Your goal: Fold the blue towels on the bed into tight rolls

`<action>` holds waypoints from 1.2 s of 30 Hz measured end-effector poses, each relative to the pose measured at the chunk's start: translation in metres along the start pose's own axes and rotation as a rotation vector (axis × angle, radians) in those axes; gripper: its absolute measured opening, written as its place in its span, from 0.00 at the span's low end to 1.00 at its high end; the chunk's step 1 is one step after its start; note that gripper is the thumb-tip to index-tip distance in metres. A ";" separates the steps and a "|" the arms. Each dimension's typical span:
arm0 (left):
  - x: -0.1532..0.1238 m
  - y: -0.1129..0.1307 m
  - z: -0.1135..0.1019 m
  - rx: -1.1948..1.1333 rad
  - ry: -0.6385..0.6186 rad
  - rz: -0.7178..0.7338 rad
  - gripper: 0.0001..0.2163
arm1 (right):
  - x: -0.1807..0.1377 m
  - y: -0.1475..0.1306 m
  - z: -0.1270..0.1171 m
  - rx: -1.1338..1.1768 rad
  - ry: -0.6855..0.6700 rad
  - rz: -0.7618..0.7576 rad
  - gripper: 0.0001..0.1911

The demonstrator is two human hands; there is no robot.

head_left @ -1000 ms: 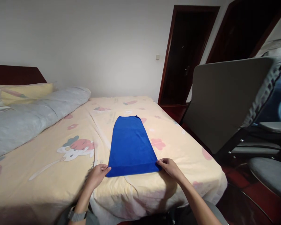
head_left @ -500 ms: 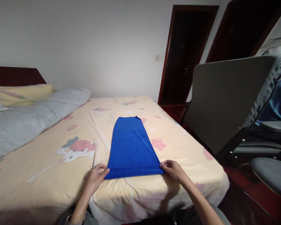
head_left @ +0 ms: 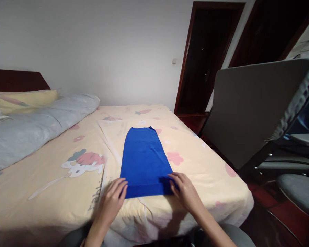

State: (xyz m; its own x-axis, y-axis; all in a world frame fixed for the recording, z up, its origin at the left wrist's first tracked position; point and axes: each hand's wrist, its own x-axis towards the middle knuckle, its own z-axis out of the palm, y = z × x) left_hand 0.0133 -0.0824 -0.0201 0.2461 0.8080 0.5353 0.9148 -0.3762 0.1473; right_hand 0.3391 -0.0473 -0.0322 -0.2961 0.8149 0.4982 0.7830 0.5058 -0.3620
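Observation:
A blue cloth (head_left: pixel 145 156), looking like a towel, lies lengthwise on the bed and widens toward me. Its near end has a narrow flat band that seems folded over. Over the near left corner rests my left hand (head_left: pixel 113 199), fingers bent loosely and touching the cloth, not pinching it. On the opposite corner my right hand (head_left: pixel 185 192) reaches in with thumb and fingers apart, casting a shadow on the blue fabric. Both fingertips cover parts of the cloth's near corners.
The cloth lies on a cream bedsheet (head_left: pixel 74 199) printed with carrots, flowers and a rabbit. A grey rolled quilt (head_left: pixel 41 123) and a yellow pillow (head_left: pixel 28 102) are at left. To the right stand a grey chair-like panel (head_left: pixel 249 109) and a dark door (head_left: pixel 208 58).
Both hands have let go of their pinch on the near corners and moved inward over the cloth. The near edge looks narrower between them.

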 end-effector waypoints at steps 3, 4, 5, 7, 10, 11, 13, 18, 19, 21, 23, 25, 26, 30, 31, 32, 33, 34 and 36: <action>0.002 0.025 0.017 -0.008 -0.082 0.307 0.18 | -0.007 -0.029 0.025 0.017 -0.050 -0.210 0.22; 0.002 0.031 0.023 -0.006 -0.116 0.360 0.20 | -0.010 -0.036 0.032 0.007 -0.090 -0.250 0.23; 0.001 0.036 0.029 -0.008 -0.142 0.382 0.21 | -0.013 -0.041 0.037 -0.005 -0.130 -0.275 0.24; -0.002 0.038 0.037 -0.024 -0.175 0.369 0.24 | -0.018 -0.040 0.041 -0.022 -0.190 -0.290 0.26; -0.008 0.025 0.039 -0.063 -0.221 0.322 0.25 | -0.022 -0.019 0.034 -0.032 -0.207 -0.257 0.29; -0.011 0.019 0.037 -0.073 -0.238 0.308 0.25 | -0.024 -0.010 0.030 -0.037 -0.202 -0.237 0.29; -0.014 0.008 0.033 -0.084 -0.267 0.269 0.25 | -0.026 0.007 0.023 -0.046 -0.198 -0.198 0.29; -0.018 -0.005 0.020 -0.129 -0.284 0.190 0.22 | -0.027 0.022 0.016 -0.023 -0.219 -0.160 0.27; -0.018 -0.006 0.017 -0.137 -0.271 0.182 0.20 | -0.026 0.019 0.014 -0.018 -0.218 -0.160 0.27; -0.015 -0.008 0.011 -0.144 -0.238 0.163 0.18 | -0.021 0.013 0.008 -0.016 -0.207 -0.171 0.28; -0.010 -0.010 0.003 -0.149 -0.226 0.143 0.15 | -0.016 0.006 -0.001 -0.023 -0.199 -0.189 0.28; 0.000 -0.011 -0.006 -0.170 -0.268 0.110 0.13 | -0.010 0.002 -0.009 -0.025 -0.225 -0.198 0.26; 0.006 -0.012 -0.010 -0.189 -0.311 0.086 0.13 | -0.007 0.001 -0.013 -0.020 -0.248 -0.196 0.24; 0.027 -0.012 -0.022 -0.294 -0.491 -0.006 0.11 | 0.001 0.006 -0.017 0.040 -0.307 -0.178 0.22; 0.029 -0.012 -0.023 -0.312 -0.507 -0.023 0.11 | 0.002 0.009 -0.016 0.056 -0.307 -0.173 0.23; 0.029 -0.012 -0.022 -0.322 -0.504 -0.038 0.11 | 0.003 0.012 -0.015 0.068 -0.303 -0.167 0.24; 0.027 -0.013 -0.020 -0.325 -0.488 -0.047 0.11 | 0.003 0.015 -0.013 0.077 -0.297 -0.162 0.24; 0.023 -0.014 -0.018 -0.322 -0.467 -0.047 0.12 | 0.002 0.018 -0.010 0.082 -0.289 -0.158 0.24; 0.014 -0.019 -0.010 -0.300 -0.427 -0.023 0.16 | 0.001 0.024 -0.007 0.089 -0.276 -0.150 0.24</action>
State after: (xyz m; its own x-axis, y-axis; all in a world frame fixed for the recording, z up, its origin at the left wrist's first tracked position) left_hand -0.0038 -0.0687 -0.0067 0.3928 0.9071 0.1510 0.8049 -0.4186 0.4206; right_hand 0.3612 -0.0366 -0.0354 -0.5514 0.7692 0.3229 0.6724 0.6389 -0.3738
